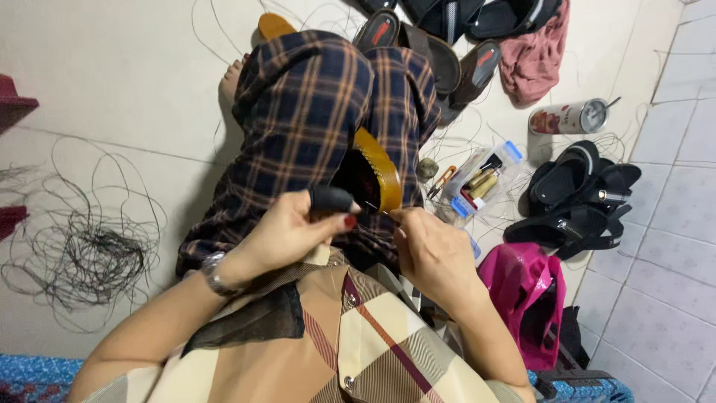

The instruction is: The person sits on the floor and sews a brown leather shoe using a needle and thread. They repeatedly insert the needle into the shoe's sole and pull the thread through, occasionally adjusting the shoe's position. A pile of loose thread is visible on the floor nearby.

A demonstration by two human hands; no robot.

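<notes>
My left hand (287, 231) is closed around a black tool handle (330, 198) held near my lap. My right hand (429, 250) pinches at the edge of a tan-soled shoe (379, 173) that rests between my knees on my plaid trousers (313, 104). The tool's tip points at the sole rim between both hands. A metal watch sits on my left wrist (216, 275).
A tangle of dark thread (89, 257) lies on the floor at left. Sandals (574, 198) are piled at right, more at the top (440, 52). A clear box of tools (481, 183), a can (567, 118), a pink cloth (533, 56) and a pink bag (526, 287) are nearby.
</notes>
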